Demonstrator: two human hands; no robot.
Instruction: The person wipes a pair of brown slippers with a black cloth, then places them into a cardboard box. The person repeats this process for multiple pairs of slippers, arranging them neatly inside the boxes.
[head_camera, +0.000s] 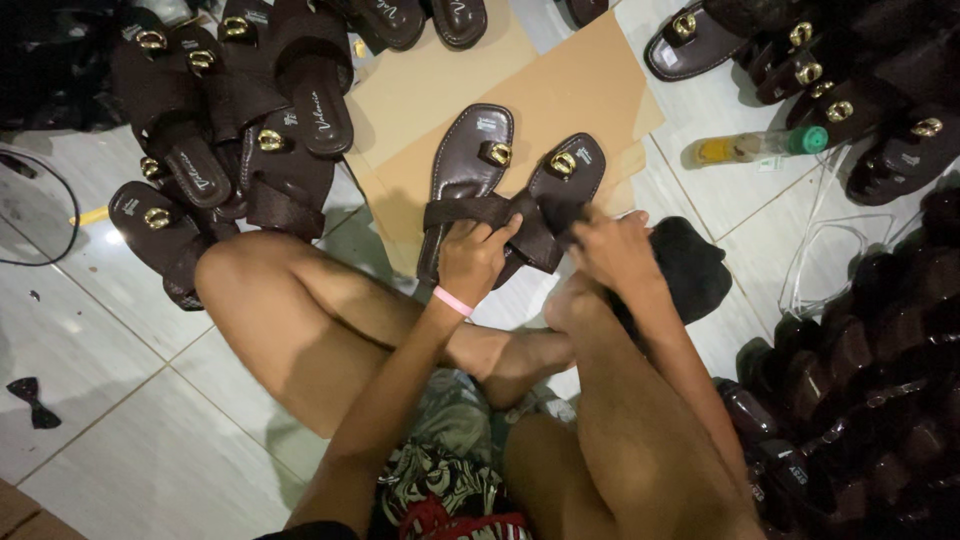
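Two dark brown sandals with gold buckles lie side by side in front of me on the floor. My left hand, with a pink band at the wrist, grips the strap of the left sandal. My right hand holds the strap end of the right sandal. Both soles point away from me, their heels over a sheet of brown cardboard. My bare knees are drawn up on either side of my arms.
A heap of similar brown sandals lies at the far left, more at the far right. A small bottle with a green cap lies on the white tiles. Dark glossy soles pile up at the right. A black cloth sits beside my right hand.
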